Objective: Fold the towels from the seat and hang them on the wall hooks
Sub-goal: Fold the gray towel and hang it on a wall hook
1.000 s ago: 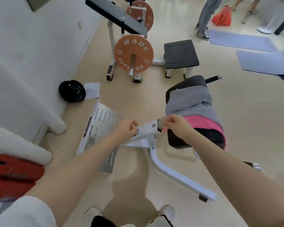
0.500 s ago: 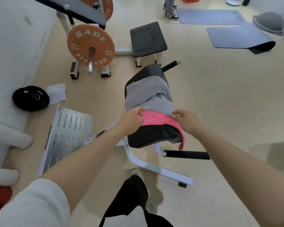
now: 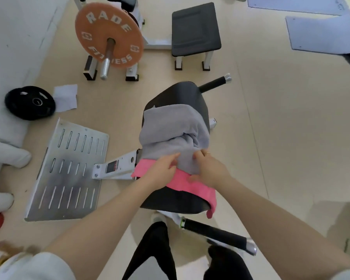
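Item: grey towel [image 3: 171,130], soft terry, bunched and rumpled. It lies draped over the seat [image 3: 192,98], a rounded pad of black vinyl on a white steel frame. We judge it was simply dropped there, since its folds run unevenly and one edge hangs over the left side.

Item: pink towel [image 3: 192,185], thinner and flatter in weave. It lies under the grey one at the near end of the seat, with a corner hanging off the right edge.

Item: left hand [image 3: 162,170]. Its fingers are curled and pinch the near hem of the grey towel where it meets the pink.

Item: right hand [image 3: 207,168]. Its fingers close on the same hem just beside the left, and the thumb rests on the pink cloth. We read the paired grip as a start on lifting the grey towel clear for folding. No fold is made yet and no wall hooks are in view.

Surroundings: a slotted metal footplate [image 3: 69,168], dull and brushed, on the floor to the left; an orange weight plate [image 3: 107,35] on a bar; a black weight plate [image 3: 29,103] lying flat by the wall; a black padded bench [image 3: 195,29] beyond the seat.
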Action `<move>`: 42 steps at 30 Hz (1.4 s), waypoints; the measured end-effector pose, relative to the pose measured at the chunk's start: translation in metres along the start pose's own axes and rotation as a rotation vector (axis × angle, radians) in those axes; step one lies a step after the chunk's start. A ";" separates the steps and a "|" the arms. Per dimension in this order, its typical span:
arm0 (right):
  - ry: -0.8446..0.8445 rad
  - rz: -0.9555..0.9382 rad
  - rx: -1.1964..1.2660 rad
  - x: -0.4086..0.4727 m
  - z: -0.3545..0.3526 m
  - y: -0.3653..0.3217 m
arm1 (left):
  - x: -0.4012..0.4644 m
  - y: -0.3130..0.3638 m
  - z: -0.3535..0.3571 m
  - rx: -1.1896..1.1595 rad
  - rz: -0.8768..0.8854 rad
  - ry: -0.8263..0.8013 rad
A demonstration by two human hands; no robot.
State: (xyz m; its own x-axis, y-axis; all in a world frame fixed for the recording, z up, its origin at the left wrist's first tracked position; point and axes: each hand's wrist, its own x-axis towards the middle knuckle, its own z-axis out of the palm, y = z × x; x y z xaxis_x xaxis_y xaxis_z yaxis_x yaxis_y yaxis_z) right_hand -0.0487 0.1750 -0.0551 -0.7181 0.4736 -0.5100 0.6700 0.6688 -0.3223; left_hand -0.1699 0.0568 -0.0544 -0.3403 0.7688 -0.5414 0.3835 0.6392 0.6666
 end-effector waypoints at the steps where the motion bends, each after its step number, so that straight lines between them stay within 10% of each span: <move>1: -0.003 -0.035 -0.003 0.004 0.000 0.004 | 0.004 0.001 0.002 0.031 -0.008 0.002; 9: -0.185 -0.397 -0.361 0.032 -0.022 0.035 | 0.003 0.030 0.032 0.092 -0.174 0.299; 29: -0.116 -0.495 0.092 0.004 -0.043 0.054 | -0.136 0.099 0.159 -0.299 -0.448 0.807; 42: -0.304 -0.560 0.413 0.025 -0.140 0.048 | -0.069 0.180 0.127 -0.369 -0.413 0.870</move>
State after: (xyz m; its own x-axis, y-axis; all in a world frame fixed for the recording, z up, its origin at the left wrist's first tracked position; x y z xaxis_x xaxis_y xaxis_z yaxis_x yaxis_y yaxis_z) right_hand -0.0606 0.2986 0.0281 -0.9283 -0.0920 -0.3602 0.2797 0.4656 -0.8396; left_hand 0.0321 0.1212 0.0379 -0.9455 0.1165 -0.3039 -0.1424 0.6917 0.7080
